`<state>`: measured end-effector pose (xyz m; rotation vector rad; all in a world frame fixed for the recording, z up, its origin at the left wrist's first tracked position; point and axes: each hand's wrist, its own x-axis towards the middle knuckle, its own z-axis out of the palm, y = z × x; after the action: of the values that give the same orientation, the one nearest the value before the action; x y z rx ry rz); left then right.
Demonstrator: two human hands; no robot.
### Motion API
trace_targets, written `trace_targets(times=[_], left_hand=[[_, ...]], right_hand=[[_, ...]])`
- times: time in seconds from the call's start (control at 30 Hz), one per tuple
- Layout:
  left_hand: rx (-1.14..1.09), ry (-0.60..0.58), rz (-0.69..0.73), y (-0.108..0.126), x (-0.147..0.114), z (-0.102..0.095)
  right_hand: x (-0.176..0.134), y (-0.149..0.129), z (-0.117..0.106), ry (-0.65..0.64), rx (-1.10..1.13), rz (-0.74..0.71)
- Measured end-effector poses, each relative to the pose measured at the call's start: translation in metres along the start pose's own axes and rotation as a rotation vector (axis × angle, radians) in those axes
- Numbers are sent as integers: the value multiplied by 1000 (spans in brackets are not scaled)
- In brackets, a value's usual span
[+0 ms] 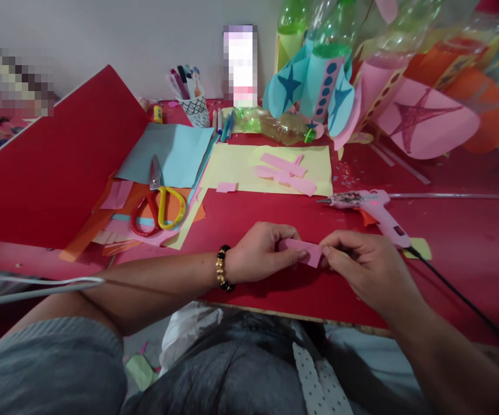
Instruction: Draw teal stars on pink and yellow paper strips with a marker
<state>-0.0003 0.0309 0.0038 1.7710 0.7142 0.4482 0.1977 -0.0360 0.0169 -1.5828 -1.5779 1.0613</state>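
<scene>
A small pink paper strip (312,252) is stretched between my two hands, just above the red tabletop near its front edge. My left hand (267,249) pinches the strip's left part, thumb lying along its face. At the strip's right end, the thumb and fingertips of my right hand (357,262) are closed on it. Beyond the right hand lies a pink glue gun (373,206) with a small red light showing, its nozzle pointing left. Pink paper pieces (284,174) rest on a pale yellow sheet (227,164) ahead of my hands.
Scissors (158,202) with red and yellow handles lie on coloured paper at the left, beside a tilted red board (80,155). Behind stand a pen cup (195,109) and bottle-and-paper rockets (327,86). The glue gun's black cord (461,308) crosses the right side.
</scene>
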Motion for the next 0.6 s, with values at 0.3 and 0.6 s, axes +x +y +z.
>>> trace_targets(times=[0.3, 0.6], left_hand=[[-13, 11, -36, 3, -1, 0], [-48, 30, -49, 2, -1, 1]], right_hand=[[3, -1, 0, -66, 56, 31], [2, -1, 2, -66, 39, 44]])
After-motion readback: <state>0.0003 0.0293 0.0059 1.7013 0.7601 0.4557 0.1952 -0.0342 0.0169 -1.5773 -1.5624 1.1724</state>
